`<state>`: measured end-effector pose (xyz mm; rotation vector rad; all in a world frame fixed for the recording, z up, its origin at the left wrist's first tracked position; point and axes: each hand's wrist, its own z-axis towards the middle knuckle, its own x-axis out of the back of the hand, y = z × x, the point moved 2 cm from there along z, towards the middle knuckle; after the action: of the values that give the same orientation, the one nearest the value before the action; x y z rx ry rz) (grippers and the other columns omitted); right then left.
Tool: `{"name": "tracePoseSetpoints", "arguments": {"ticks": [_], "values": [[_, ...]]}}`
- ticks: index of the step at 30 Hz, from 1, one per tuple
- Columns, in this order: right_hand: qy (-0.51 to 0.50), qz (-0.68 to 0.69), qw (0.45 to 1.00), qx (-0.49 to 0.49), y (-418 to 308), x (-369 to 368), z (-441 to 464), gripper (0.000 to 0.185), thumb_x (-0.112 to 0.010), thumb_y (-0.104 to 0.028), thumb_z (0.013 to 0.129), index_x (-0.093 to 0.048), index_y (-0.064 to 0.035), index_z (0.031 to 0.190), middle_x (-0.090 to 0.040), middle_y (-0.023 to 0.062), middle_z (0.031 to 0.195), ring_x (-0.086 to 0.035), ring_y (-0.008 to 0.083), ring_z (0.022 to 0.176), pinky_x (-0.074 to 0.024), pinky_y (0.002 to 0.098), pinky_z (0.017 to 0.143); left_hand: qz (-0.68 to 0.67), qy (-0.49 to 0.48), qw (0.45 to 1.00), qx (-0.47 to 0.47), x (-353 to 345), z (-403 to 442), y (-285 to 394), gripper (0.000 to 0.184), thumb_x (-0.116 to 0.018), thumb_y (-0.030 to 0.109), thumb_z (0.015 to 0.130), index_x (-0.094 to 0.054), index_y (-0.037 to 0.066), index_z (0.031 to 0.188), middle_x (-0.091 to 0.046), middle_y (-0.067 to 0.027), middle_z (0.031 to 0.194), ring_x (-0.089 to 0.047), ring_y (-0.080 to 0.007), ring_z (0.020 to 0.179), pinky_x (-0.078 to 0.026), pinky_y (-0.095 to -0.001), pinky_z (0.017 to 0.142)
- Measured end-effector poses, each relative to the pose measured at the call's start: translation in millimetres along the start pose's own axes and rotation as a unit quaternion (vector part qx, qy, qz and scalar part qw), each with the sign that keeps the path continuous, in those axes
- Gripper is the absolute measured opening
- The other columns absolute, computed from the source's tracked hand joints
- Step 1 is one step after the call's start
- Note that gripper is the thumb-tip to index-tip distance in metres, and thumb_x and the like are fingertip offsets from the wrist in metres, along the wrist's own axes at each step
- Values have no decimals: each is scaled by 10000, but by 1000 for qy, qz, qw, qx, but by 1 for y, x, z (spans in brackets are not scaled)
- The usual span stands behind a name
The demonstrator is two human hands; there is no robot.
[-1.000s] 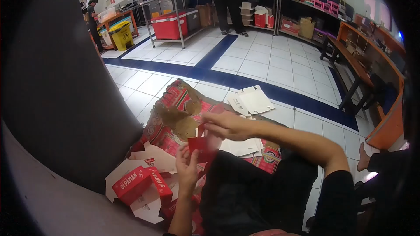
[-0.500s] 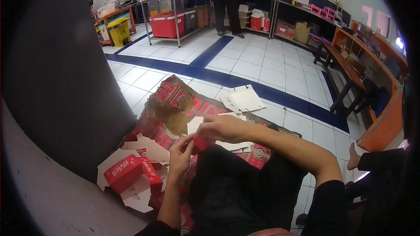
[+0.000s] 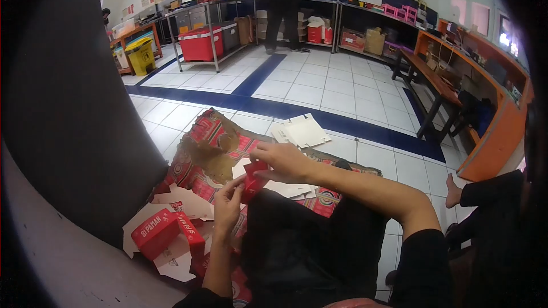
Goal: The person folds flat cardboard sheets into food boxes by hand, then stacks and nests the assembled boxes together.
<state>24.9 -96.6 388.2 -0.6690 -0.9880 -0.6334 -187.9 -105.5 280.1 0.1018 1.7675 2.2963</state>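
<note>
A red carton piece (image 3: 253, 183) with folded edges is held between both hands above my lap. My left hand (image 3: 229, 198) pinches its lower left side, and my right hand (image 3: 278, 161) grips its upper right part. Red and white cartons (image 3: 153, 232) marked "SI PAMAN", partly folded, lie in a pile to the left. Flat white carton sheets (image 3: 302, 131) rest beyond my right arm, and more white sheets (image 3: 289, 189) show beneath it. All of this is around a worn red printed cardboard mat (image 3: 197, 162) on the floor.
A dark pillar (image 3: 68, 80) stands close on the left. Another person's bare foot (image 3: 453, 191) and dark trouser leg are at the right. Farther off are a wooden bench (image 3: 428, 77), an orange shelf (image 3: 495, 140), a red cooler (image 3: 200, 44) and a standing person (image 3: 281, 5).
My hands have come together around the red carton piece, and its folded edges now stand up between them. The view has shifted, and the standing person's arms have changed position.
</note>
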Motion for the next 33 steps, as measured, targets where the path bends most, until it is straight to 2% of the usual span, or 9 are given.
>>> {"name": "tracePoseSetpoints", "arguments": {"ticks": [2,4,10,18,23,27,30,32,33], "values": [[-2,3,1000,-11,-1,1,0,307,-826,-241,906,-657,-125,1134,-651,104,1089,-690,337,1057,-572,467,814,23,-1,1000,-14,4,2,-2,284,-621,82,1109,-730,-54,1333,-782,-125,1167,-727,-150,1038,-593,-311,938],[-7,12,999,46,1,-6,-1,293,-829,-218,902,-674,-118,1129,-657,111,1067,-690,345,1062,-573,457,834,98,-10,995,-34,5,1,-2,277,-634,61,1094,-736,-50,1326,-787,-123,1153,-727,-147,1033,-590,-313,935],[-39,105,993,42,17,-14,6,261,-868,-170,860,-727,-112,1071,-690,116,1085,-695,355,1041,-568,466,875,84,8,996,-30,3,1,-6,263,-641,28,1075,-748,-46,1304,-791,-109,1107,-723,-138,1007,-578,-308,901],[-104,94,990,13,16,-17,4,211,-869,-152,847,-772,-123,1032,-749,125,904,-730,342,915,-566,454,807,60,-25,998,-8,3,0,-13,234,-649,30,1072,-750,-61,1264,-786,-103,1070,-716,-124,998,-568,-299,896],[-90,99,990,47,17,-20,1,168,-839,-184,884,-789,-123,1032,-759,111,913,-741,321,910,-578,440,799,33,-26,999,16,-5,-2,-8,240,-661,22,1063,-722,-38,1288,-770,-102,1054,-718,-132,979,-566,-298,886],[-96,71,989,84,14,-13,0,168,-817,-197,908,-789,-134,1062,-763,93,928,-741,312,912,-582,434,804,7,-39,999,-29,-7,-2,-6,306,-682,38,1058,-659,-11,1359,-759,-103,1099,-729,-138,961,-570,-298,873],[-104,110,988,29,8,-4,0,181,-813,-201,918,-781,-139,1085,-752,76,979,-736,299,939,-586,431,812,1,-63,998,-1,-8,-2,8,282,-690,56,1061,-650,-6,1333,-745,-95,1112,-733,-144,938,-583,-295,832],[-121,58,986,97,6,-9,-2,209,-817,-197,922,-759,-130,1111,-716,63,1143,-734,305,965,-589,451,829,22,-80,996,23,-3,-2,5,258,-695,69,1064,-655,-5,1308,-738,-89,1106,-734,-144,924,-590,-293,806],[-123,57,986,100,3,-9,-3,209,-817,-197,922,-759,-130,1111,-716,63,1143,-734,305,965,-589,451,829,63,-93,994,2,-1,0,3,227,-693,74,1069,-657,1,1281,-731,-84,1091,-732,-144,912,-596,-294,787]]}}
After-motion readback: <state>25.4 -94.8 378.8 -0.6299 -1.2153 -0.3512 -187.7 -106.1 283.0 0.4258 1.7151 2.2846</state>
